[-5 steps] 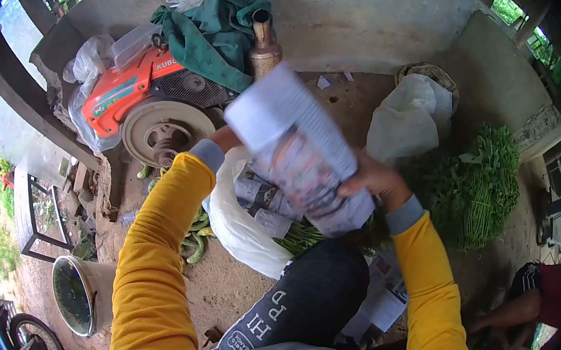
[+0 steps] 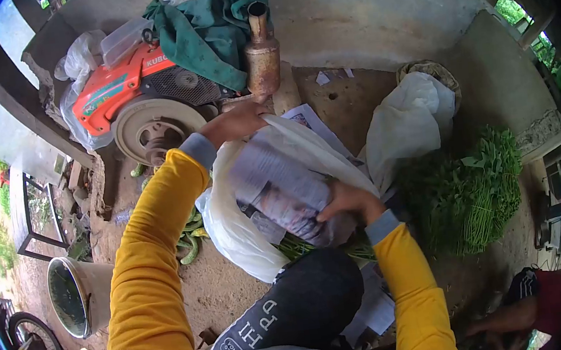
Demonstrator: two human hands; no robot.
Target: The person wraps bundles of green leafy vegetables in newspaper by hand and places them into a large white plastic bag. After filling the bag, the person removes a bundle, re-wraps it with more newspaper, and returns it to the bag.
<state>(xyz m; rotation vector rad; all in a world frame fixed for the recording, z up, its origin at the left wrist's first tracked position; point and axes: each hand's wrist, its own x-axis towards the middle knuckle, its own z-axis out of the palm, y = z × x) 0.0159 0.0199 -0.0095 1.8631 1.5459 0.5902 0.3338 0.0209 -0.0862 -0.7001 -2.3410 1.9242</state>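
A newspaper-wrapped bundle (image 2: 275, 188) lies inside the mouth of a white plastic bag (image 2: 237, 245), slightly blurred by motion. My right hand (image 2: 351, 201) is closed on the bundle's right side, thumb across the printed paper. At the bag's far rim, my left hand (image 2: 238, 123) pinches the plastic and holds the mouth wide. Green stems (image 2: 296, 247) show beneath the bundle, at the near side of the bag. Other wrapped paper is partly hidden under it.
An orange engine (image 2: 121, 86) with a flywheel stands at the back left. Tied greens (image 2: 481, 200) are piled at right beside a white sack (image 2: 402, 119). Newspaper sheets (image 2: 371, 303) lie by my knee. A bucket (image 2: 83, 294) stands left; another person's arm (image 2: 511, 318) shows lower right.
The wrapped bundle has moved down and left into the bag's mouth with my right hand. My left hand has left the bundle and now holds the bag's rim, pulled higher.
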